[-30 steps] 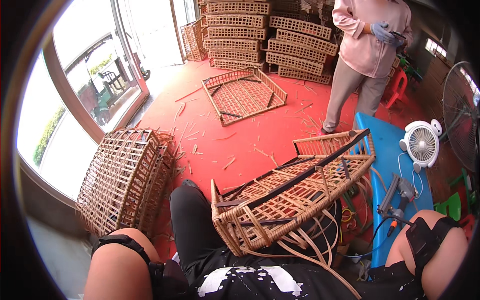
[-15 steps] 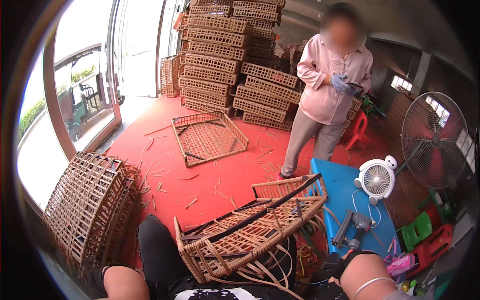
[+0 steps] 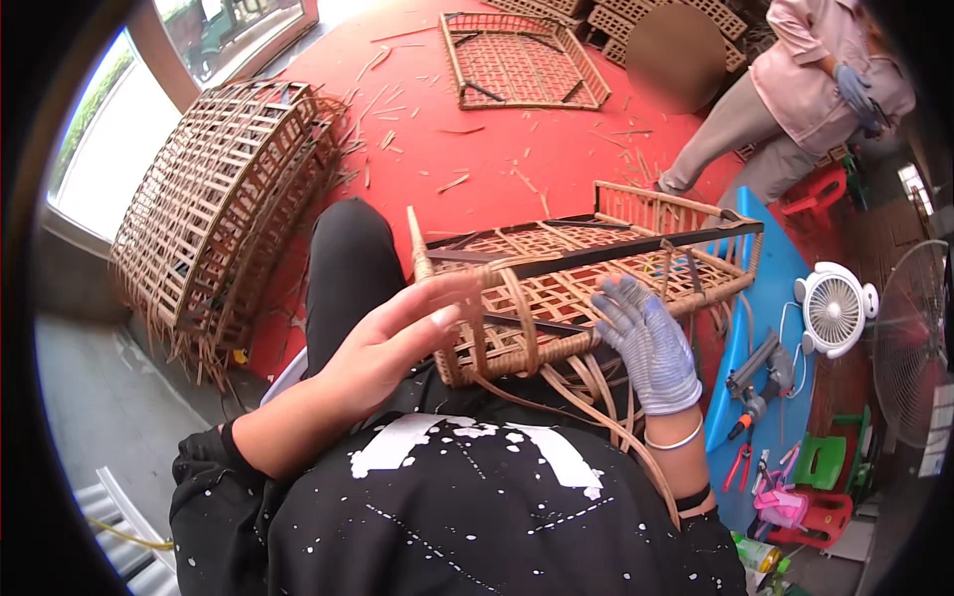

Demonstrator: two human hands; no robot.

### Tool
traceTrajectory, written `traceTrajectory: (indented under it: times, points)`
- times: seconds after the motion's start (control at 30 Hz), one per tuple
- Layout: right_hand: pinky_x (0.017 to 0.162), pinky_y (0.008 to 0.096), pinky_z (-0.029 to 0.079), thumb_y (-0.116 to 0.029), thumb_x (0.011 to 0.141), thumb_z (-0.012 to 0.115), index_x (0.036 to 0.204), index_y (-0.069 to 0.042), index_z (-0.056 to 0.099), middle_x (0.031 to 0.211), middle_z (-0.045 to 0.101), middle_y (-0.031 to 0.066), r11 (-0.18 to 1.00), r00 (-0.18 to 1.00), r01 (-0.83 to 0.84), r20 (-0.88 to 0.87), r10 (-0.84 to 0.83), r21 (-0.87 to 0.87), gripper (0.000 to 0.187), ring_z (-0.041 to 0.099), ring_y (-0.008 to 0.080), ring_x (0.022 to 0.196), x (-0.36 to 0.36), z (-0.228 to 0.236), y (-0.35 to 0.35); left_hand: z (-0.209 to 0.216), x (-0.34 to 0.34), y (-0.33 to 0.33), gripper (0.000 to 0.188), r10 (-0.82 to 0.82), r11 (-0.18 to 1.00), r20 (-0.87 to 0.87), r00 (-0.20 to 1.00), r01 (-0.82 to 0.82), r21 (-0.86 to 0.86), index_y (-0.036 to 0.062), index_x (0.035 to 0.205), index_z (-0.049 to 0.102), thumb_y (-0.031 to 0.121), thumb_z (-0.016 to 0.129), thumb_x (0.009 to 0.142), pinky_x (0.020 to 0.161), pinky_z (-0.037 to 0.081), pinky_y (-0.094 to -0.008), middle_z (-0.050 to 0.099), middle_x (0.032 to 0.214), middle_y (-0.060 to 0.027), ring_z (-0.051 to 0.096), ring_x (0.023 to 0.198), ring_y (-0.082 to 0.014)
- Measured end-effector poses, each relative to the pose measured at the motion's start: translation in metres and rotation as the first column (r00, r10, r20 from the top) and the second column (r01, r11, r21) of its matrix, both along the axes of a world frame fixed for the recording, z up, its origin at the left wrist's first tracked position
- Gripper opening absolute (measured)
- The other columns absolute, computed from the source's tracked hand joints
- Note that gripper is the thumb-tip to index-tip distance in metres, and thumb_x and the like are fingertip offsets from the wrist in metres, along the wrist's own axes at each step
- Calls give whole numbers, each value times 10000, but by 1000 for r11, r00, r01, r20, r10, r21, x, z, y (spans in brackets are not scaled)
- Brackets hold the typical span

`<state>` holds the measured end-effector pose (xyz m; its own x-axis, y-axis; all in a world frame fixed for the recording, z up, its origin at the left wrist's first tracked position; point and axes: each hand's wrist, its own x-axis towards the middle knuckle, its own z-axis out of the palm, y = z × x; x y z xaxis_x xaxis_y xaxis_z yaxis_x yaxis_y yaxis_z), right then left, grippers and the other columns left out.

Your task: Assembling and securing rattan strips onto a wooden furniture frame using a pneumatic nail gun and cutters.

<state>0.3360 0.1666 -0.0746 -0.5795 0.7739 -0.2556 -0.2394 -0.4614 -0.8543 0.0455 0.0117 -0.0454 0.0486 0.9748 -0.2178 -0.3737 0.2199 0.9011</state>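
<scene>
A shallow woven rattan tray (image 3: 636, 243) with dark metal strips lies tilted across my lap. My left hand (image 3: 397, 333), bare, is at its left end with fingers stretched out; the fingertips are slightly blurred, and whether they touch the rim I cannot tell. In a grey glove, my right hand (image 3: 651, 348) is open at the near side, its spread fingers over the wrapped rim and lattice. Loose cane strips (image 3: 596, 392) hang from the near edge between my hands and trail past my right forearm.
On my right, a blue table (image 3: 740, 467) bears a nail gun (image 3: 760, 368), a small white fan (image 3: 833, 310) and red-handled pliers (image 3: 737, 467). Stacked woven trays (image 3: 214, 199) stand left. Another tray (image 3: 522, 65) lies on the scrap-strewn red floor. Someone in pink (image 3: 805, 89) stands far right.
Both my hands have come up into view at the tray; before, only my forearms showed at the lower edge. The view has tilted down, and the nail gun remains on the blue table.
</scene>
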Motion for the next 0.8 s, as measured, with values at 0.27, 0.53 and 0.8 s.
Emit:
traceTrajectory:
  times: [0.27,0.53,0.8]
  points:
    - [1028,436,487,-297,1056,425,1345,6,526,1329,595,194,967,985,-160,-101,142,-198,431,578,320,1245,-31,-3,-11,-12,-4,-6,453,15,998,177,984,-3,-67,22,1477,388,203,430,1064,1119,378,-358,510,1440,-130,505,1323,-208]
    - [1007,458,505,-398,1020,479,1326,11,540,1253,632,203,969,975,-210,42,217,-126,515,633,326,1145,-54,6,-6,-12,-11,2,444,52,998,200,978,-42,-54,20,1465,397,206,427,1063,1048,458,-362,590,1327,-172,598,1206,-225]
    - [1001,421,504,-372,999,538,1369,-14,507,1274,627,169,958,964,-262,9,265,-115,515,632,286,1138,-63,3,-5,1,-12,11,469,-13,989,196,981,42,-144,25,1484,378,246,413,1073,913,541,-325,652,1209,-194,675,1007,-192]
